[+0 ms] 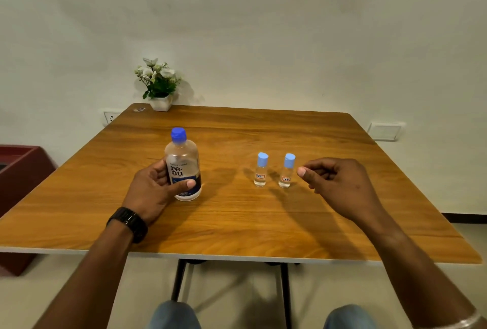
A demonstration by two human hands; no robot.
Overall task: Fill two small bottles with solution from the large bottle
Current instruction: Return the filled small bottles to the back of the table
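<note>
Head view, left hand (155,186) gripping large bottle (183,168) labelled "re-nu"

Soft even light, wide-angle edge warp

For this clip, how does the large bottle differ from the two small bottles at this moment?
The large bottle is much taller and wider than either small bottle. Its cap is deeper blue; theirs are pale blue. The left hand grips the large bottle, while the small ones stand untouched, the right hand hovering beside them. All three are clear, upright and capped on the table.
</note>
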